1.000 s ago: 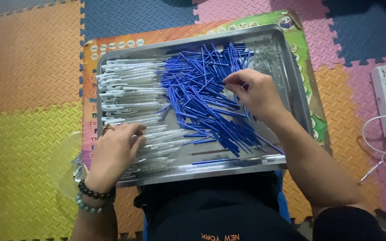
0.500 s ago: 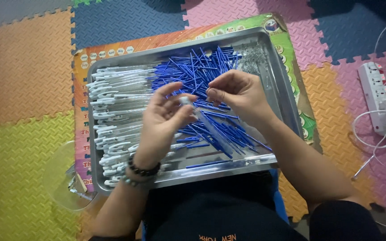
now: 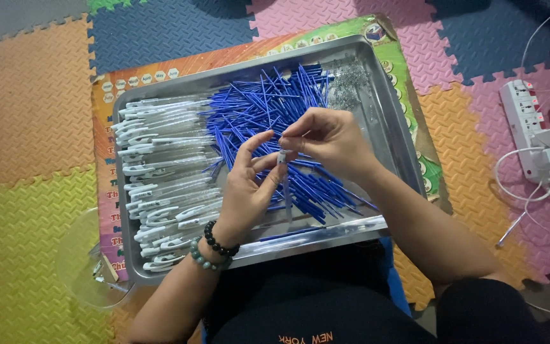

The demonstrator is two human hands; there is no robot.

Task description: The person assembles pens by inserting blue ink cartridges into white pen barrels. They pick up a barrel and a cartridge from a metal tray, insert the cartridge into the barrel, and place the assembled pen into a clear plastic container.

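Over the steel tray, left hand grips a clear pen barrel; right hand pinches its top end

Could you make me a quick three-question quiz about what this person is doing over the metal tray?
1. True or false: both hands meet above the tray.
2. Which pile lies on the tray's left side: A) blue refills, B) clear pen barrels, C) springs?
3. What does the left hand hold up to the right hand?

Key: 1 true; 2 B; 3 a clear pen barrel.
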